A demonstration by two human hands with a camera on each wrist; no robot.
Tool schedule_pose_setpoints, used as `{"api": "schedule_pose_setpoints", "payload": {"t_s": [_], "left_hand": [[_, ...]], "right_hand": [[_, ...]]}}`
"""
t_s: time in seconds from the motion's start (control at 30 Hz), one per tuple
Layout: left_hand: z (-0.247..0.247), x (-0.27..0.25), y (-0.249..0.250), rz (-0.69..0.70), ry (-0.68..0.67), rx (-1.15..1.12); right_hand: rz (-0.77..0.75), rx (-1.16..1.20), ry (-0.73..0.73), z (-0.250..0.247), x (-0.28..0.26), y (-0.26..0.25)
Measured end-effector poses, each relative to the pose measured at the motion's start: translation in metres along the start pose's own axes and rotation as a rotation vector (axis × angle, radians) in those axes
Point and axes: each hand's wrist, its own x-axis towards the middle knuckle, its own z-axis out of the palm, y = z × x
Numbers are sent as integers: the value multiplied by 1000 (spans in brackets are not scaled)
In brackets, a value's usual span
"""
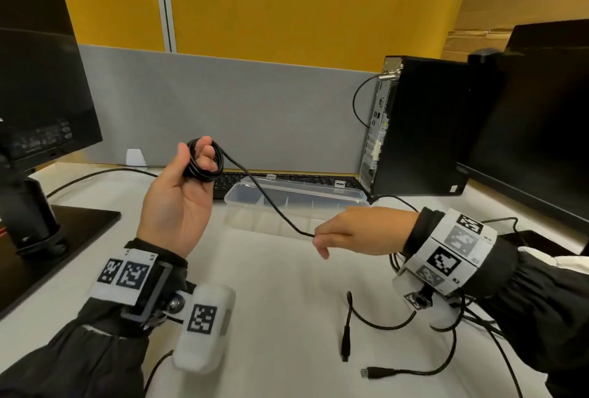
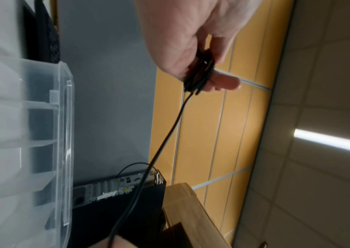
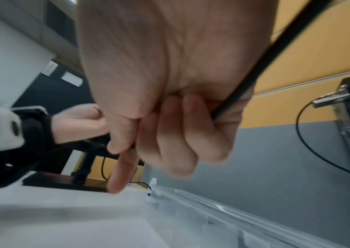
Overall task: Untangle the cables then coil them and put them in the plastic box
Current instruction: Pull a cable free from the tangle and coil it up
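Note:
My left hand (image 1: 181,193) is raised palm-up above the desk, its fingers hooked through a small coil of black cable (image 1: 204,160). The same coil (image 2: 199,73) sits around those fingers in the left wrist view. One strand (image 1: 271,203) runs from the coil down to my right hand (image 1: 344,232), whose curled fingers grip it (image 3: 254,80) over the desk. A clear plastic box (image 1: 296,197) with dividers lies open behind the strand. Several loose black cables (image 1: 382,327) with plugs lie on the desk under my right wrist.
A black keyboard (image 1: 306,179) lies behind the box. A desktop tower (image 1: 420,130) stands at the back right, a monitor (image 1: 548,130) to its right. Another monitor (image 1: 35,79) on its base (image 1: 57,232) is at the left. A grey partition (image 1: 223,111) closes the back.

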Motion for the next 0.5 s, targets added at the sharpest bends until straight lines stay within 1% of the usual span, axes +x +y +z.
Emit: {"api": "schedule_pose_setpoints", "payload": {"t_s": [0.03,0.13,0.17,0.2,0.23,0.27,0.33,0.4,0.5], "left_hand": [[-2,2,3,14,37,-25],[-8,5,9,42,131,-63],[-8,5,9,45,149,-75],[-8,5,8,46,159,-85],[-7,4,7,46,165,-85],[-5,3,6,47,171,-75],[-3,1,4,39,172,-49],[-3,0,3,13,165,-37],[0,-2,0,-22,144,-3]], "right_hand": [[-21,6,61,-1,0,-3],[22,141,363,-6,1,-2],[38,126,445,-6,2,0],[58,41,488,-6,3,1],[81,-87,490,-5,4,0],[90,-218,461,-1,5,-2],[54,-359,365,11,9,-9],[9,-380,249,21,11,-21],[-67,-293,92,25,9,-39]]}}
